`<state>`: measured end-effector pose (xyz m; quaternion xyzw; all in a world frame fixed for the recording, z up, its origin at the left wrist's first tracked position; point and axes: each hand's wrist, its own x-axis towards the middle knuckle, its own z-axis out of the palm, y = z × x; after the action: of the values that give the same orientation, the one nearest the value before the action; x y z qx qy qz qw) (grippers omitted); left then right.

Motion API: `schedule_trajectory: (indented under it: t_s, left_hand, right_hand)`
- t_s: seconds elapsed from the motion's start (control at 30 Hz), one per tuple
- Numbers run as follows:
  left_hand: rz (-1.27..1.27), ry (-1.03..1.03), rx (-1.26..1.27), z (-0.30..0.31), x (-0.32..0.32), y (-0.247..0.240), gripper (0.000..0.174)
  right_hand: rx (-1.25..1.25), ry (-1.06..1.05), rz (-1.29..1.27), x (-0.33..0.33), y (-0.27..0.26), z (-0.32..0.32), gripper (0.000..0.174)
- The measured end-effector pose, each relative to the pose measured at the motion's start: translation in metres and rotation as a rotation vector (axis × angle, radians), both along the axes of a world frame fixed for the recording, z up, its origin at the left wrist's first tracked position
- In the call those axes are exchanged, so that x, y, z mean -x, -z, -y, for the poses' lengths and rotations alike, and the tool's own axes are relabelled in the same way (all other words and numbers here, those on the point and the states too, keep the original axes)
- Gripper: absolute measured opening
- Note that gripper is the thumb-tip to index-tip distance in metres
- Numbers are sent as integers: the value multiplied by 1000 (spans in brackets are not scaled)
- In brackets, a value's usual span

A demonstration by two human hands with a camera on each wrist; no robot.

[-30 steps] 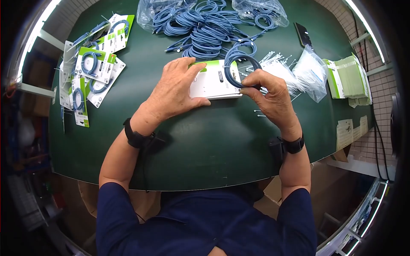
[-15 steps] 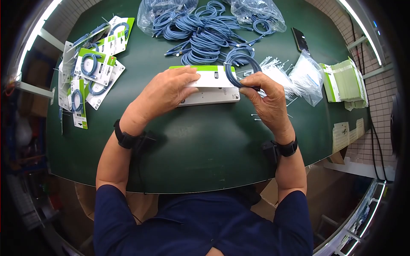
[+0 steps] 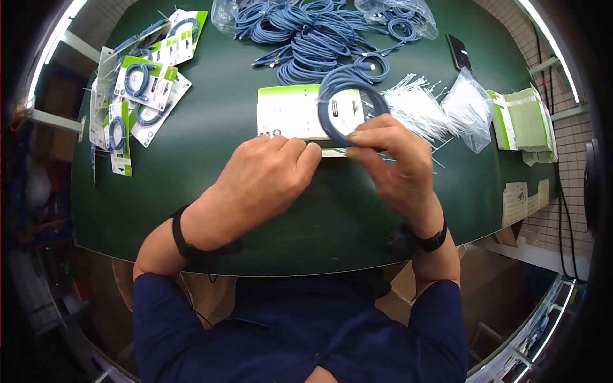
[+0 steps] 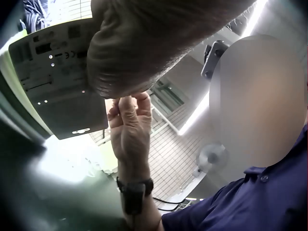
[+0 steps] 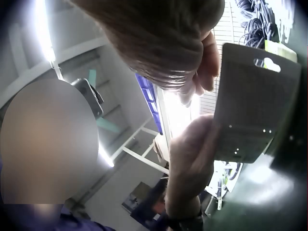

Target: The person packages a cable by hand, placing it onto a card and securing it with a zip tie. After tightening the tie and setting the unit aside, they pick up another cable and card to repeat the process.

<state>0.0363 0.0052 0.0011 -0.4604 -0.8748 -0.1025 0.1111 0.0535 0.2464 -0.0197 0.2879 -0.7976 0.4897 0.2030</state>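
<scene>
My left hand (image 3: 274, 169) grips a backing card (image 5: 260, 106) at its edge. The card is tilted up, so in the head view it shows as a thin pale strip; the left wrist view shows its printed face with small punched holes and a hang slot. Behind it on the table lies a stack of white-and-green cards (image 3: 287, 115). My right hand (image 3: 399, 169) pinches a coil of blue cable (image 3: 325, 115) between thumb and fingers. The coil stands upright over the right part of the stack, close beside the held card.
Loose blue cables (image 3: 313, 45) are heaped at the back. White cable ties (image 3: 415, 108), a clear plastic bag (image 3: 466, 105) and a phone (image 3: 458, 51) lie to the right, by a bundle of cards (image 3: 523, 118). Carded cables (image 3: 143, 83) pile up at the left.
My left hand has come off the stack toward the body, and the card it lifted now tilts up on edge. My right hand has brought the cable coil slightly left.
</scene>
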Motion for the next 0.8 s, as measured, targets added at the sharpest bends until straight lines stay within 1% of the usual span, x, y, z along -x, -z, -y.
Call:
schedule_trajectory:
  t_s: [0.03, 0.2, 0.3, 0.43, 0.5, 0.57, 0.6, 0.8]
  left_hand:
    - [6, 3, -19, 0, 4, 12, 16]
    - [-28, -13, -85, 0, 16, 35, 18]
    - [-47, -7, -101, -1, 26, 35, 18]
    - [-89, 7, -107, 0, 29, 35, 19]
    - [-107, 4, -115, -1, 32, 39, 19]
    - [-196, 28, -189, -2, 38, 45, 9]
    - [-241, 41, -223, -2, 39, 47, 10]
    - [-298, 27, -246, -1, 41, 52, 11]
  right_hand:
    - [-78, -18, 15, -1, 0, 4, 22]
    - [-102, 63, -101, 13, 22, 9, 22]
    - [13, 109, -131, 22, 36, 8, 22]
    - [71, 142, -100, 24, 45, 12, 22]
    - [69, 152, -127, 25, 46, 15, 23]
    - [78, 175, -164, 26, 49, 18, 24]
    - [73, 167, -167, 27, 51, 19, 24]
    - [62, 162, -297, 36, 58, 19, 26]
